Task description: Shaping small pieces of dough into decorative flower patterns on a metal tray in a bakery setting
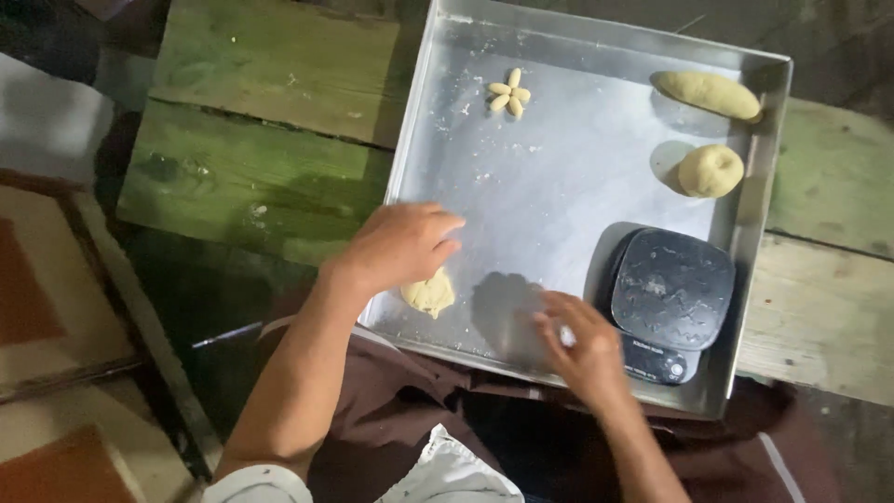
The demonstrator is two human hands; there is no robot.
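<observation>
Left hand [402, 244] rests palm-down over a flattened dough piece [428, 293] in the metal tray [559, 186]; right hand [579, 343] pinches something small beside the black kitchen scale [672, 296]

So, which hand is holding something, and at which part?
The left hand presses on the top of a dough lump. The right hand may pinch a small piece; unclear.
</observation>
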